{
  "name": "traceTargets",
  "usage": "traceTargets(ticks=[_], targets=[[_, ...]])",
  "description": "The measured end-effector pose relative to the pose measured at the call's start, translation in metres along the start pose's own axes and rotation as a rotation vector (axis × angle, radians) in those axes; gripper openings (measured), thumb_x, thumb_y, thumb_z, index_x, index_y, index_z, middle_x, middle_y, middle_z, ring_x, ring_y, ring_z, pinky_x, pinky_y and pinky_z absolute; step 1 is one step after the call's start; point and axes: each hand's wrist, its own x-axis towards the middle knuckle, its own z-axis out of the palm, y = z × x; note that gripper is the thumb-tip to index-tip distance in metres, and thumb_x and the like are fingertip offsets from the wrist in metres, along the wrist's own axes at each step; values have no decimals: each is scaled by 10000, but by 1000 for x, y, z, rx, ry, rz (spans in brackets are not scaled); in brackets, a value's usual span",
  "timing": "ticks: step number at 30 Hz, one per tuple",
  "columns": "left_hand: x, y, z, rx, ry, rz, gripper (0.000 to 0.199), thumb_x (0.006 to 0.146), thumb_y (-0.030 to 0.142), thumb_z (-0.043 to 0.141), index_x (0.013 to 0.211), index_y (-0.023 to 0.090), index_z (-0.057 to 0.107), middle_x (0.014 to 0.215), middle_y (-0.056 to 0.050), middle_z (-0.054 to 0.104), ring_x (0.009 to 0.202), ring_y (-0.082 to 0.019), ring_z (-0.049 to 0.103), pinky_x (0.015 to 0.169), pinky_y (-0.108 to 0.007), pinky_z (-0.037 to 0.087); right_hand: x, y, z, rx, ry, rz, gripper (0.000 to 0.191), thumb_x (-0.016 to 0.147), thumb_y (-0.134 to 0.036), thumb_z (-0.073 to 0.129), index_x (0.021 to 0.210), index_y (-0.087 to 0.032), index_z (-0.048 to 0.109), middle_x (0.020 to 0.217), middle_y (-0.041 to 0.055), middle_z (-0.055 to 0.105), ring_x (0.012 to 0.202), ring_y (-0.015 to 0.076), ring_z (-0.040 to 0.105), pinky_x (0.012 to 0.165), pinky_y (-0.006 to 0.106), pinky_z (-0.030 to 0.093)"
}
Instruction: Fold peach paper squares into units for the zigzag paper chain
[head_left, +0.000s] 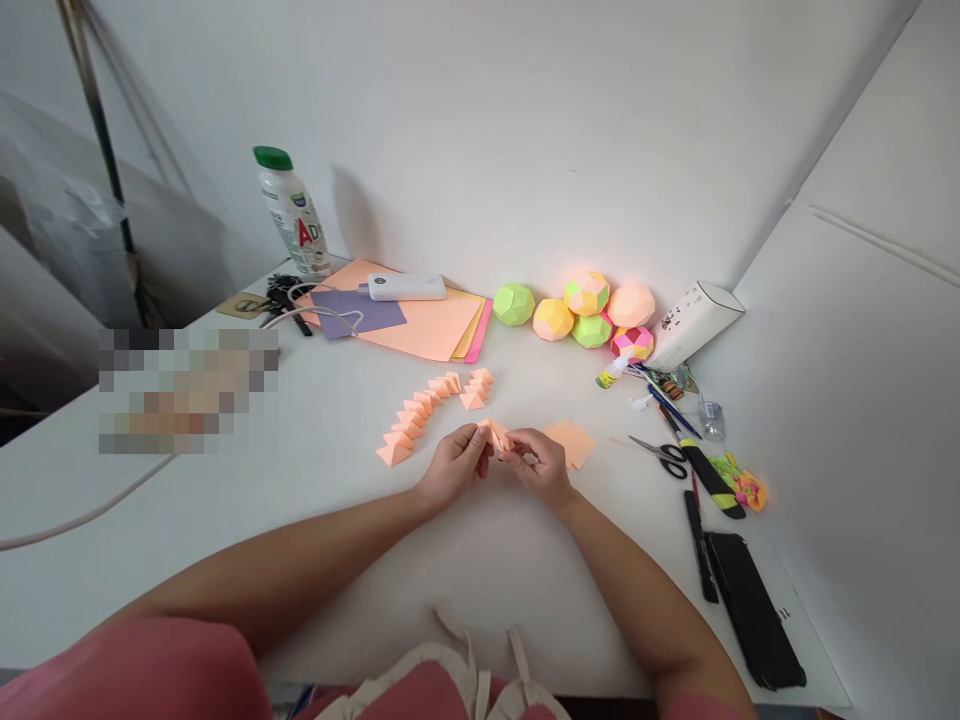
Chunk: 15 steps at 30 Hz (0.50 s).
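Observation:
Between my two hands is a small folded piece of peach paper, held over the white table. My left hand pinches its left side between thumb and fingers. On its right side, the fingers of my right hand close on the paper. A curved row of folded peach paper units lies to the left, with a shorter row beside its far end. Flat peach paper squares sit just behind my right hand, which partly hides them.
Several paper balls rest along the wall. Peach sheets lie under a white power bank, near a bottle. Scissors, a cutter, a glue bottle and a black phone are on the right.

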Motion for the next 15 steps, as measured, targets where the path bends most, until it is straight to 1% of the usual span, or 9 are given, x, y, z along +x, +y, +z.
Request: traceTargets(ticks=[3,6,11,15], targets=[[0,1,0,-4,-1,-12,409,828,532,388,656,175,491,505,30,478,471,-101,441,503,-227,365,2,-4,0,104,-30,114,127,802,-279,574,873,-180,608,744,38,612,622,137,629,569,261,537],[-1,0,0,-2,-22,-7,394,838,506,390,668,172,513,531,23,487,501,-103,448,518,-223,370,4,-9,-1,190,-49,196,109,806,-275,562,823,-183,618,763,35,608,598,128,624,551,259,530],[-2,0,0,34,-25,6,371,828,506,419,690,176,517,529,28,469,529,-109,446,537,-224,374,4,-8,0,296,-57,271,96,789,-271,581,822,-192,627,759,22,611,570,121,607,529,262,518],[-3,4,0,22,-15,8,351,807,512,456,752,176,542,523,35,458,513,-106,450,514,-219,383,2,-4,1,315,-96,297,101,785,-274,585,825,-191,626,769,22,612,567,117,597,543,266,519]])
